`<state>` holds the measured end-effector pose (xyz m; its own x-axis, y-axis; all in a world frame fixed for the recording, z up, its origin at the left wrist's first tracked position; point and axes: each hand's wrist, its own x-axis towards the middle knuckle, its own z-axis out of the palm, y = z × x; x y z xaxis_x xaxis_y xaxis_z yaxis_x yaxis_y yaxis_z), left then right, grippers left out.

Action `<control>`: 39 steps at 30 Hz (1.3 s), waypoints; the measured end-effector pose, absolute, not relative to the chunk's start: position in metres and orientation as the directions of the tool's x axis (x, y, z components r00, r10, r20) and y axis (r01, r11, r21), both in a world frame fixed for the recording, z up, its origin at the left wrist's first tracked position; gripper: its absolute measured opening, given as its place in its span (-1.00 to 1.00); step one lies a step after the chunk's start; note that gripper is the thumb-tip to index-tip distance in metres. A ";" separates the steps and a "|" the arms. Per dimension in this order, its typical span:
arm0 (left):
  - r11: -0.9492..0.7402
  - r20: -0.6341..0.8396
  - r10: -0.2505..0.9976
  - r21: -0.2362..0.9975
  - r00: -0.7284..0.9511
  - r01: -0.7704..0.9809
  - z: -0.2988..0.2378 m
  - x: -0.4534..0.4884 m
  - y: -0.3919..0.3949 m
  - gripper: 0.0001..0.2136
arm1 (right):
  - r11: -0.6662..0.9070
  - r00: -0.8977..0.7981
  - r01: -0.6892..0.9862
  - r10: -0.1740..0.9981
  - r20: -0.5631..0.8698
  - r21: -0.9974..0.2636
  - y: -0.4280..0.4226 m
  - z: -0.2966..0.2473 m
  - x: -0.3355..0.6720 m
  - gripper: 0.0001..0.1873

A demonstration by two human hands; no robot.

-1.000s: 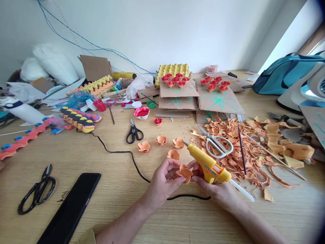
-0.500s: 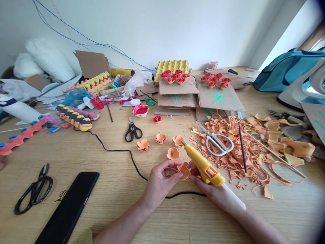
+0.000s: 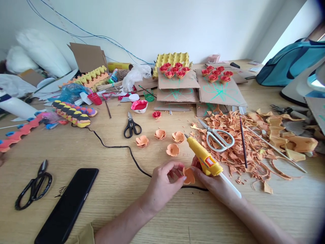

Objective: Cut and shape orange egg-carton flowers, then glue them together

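Note:
Between the fingertips of my left hand [image 3: 166,184] is an orange egg-carton flower [image 3: 189,176], tilted so that its petals face me. My right hand [image 3: 209,179] is wrapped round a yellow hot glue gun [image 3: 203,156], its nozzle pointing up and to the left and a white glue stick [image 3: 230,184] sticking out behind. The right fingertips also touch the flower's edge. Just beyond my hands lie several layered orange flowers, the nearest being a cupped flower [image 3: 173,149]. A red-painted flower [image 3: 156,115] rests farther back.
White-handled scissors [image 3: 219,139] lie on a heap of orange scraps [image 3: 233,135] at right. Black scissors [image 3: 132,125] stand near a dish of red paint [image 3: 139,106]. A phone [image 3: 68,206] and more scissors [image 3: 34,186] are at left. Cardboard [image 3: 218,95] bears red flowers behind.
Both hands have shifted slightly. The orange flower has moved a little right and down and turned between my fingers. The glue gun stays in my right hand.

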<state>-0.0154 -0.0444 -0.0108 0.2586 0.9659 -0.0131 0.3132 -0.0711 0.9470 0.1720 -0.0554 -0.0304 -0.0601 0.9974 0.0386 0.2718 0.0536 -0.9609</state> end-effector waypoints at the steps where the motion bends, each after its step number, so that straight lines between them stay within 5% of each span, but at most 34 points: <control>1: -0.063 -0.021 0.967 0.947 0.255 0.316 -0.012 -0.015 -0.044 -0.79 | 0.066 -0.054 0.293 0.997 0.052 -0.954 -0.055 -0.031 0.172 -0.84; 6: -0.019 -0.075 0.959 0.945 0.273 0.327 -0.017 -0.016 -0.043 -0.84 | 0.110 -0.051 0.407 0.994 0.097 -0.907 -0.055 -0.032 0.171 -0.87; 20: -0.329 0.137 0.894 0.846 0.426 0.420 -0.021 -0.013 -0.048 -0.86 | 0.118 -0.064 0.526 0.993 0.099 -0.842 -0.054 -0.028 0.167 -0.93; 31: -0.234 0.056 0.925 0.863 0.377 0.447 -0.026 -0.013 -0.044 -0.87 | 0.011 -0.172 0.416 0.983 -0.067 -0.909 -0.065 -0.025 0.196 -0.86; 39: -0.221 0.050 0.921 0.884 0.387 0.412 -0.027 -0.012 -0.045 -0.89 | 0.249 -0.294 0.518 0.950 0.103 -0.818 -0.070 -0.015 0.198 -0.88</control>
